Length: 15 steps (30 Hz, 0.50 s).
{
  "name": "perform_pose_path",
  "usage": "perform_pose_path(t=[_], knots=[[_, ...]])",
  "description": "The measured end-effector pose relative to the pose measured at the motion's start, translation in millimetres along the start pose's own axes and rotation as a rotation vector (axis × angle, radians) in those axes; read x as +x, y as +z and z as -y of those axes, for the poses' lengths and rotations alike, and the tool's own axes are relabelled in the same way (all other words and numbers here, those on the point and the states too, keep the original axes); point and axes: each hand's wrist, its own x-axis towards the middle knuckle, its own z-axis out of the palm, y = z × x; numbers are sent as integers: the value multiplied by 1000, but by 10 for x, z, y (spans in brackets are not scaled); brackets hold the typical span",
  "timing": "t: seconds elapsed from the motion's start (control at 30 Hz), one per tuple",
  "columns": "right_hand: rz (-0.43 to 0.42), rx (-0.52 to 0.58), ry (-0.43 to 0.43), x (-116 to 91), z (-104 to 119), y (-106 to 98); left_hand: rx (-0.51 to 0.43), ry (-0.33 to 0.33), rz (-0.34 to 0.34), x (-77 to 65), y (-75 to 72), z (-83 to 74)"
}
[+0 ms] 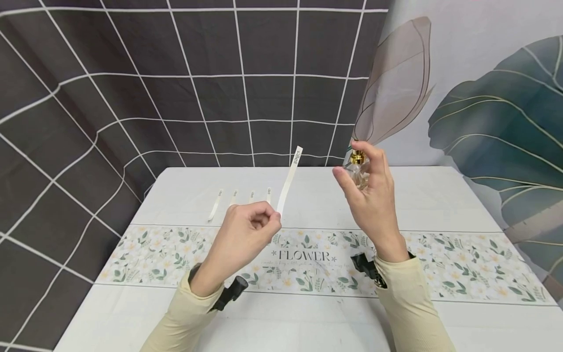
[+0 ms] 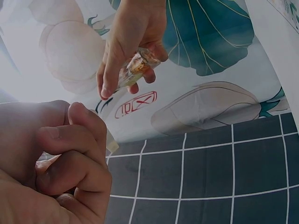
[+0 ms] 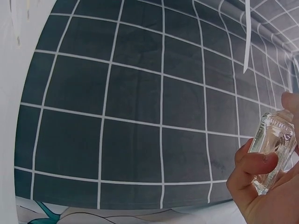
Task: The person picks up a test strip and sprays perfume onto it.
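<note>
My left hand [image 1: 246, 230] pinches the lower end of a white perfume test strip [image 1: 290, 178] between thumb and fingers. The strip stands up, leaning right, with dark lettering near its top. To the right, my right hand [image 1: 374, 208] grips a clear glass perfume bottle [image 1: 361, 181] with a gold collar, its index finger on the top. In the right wrist view the faceted bottle [image 3: 275, 133] lies tilted between thumb and fingers. The left wrist view shows curled left fingers [image 2: 79, 163] hiding most of the strip. Strip and bottle are apart.
Several more white test strips [image 1: 215, 205] lie in a row on the white table [image 1: 176, 195], some partly behind the left hand. A floral band with the word FLOWER [image 1: 303, 256] crosses the table. A dark grid curtain [image 1: 211, 98] and a leaf-print cloth [image 1: 506, 122] hang behind.
</note>
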Motion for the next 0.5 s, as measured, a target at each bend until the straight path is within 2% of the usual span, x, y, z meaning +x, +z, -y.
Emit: perform_pose_path(t=[0.5], knots=[[-4,-11,-4,-8,-4,2,-12,-1,24,-5,16,6]])
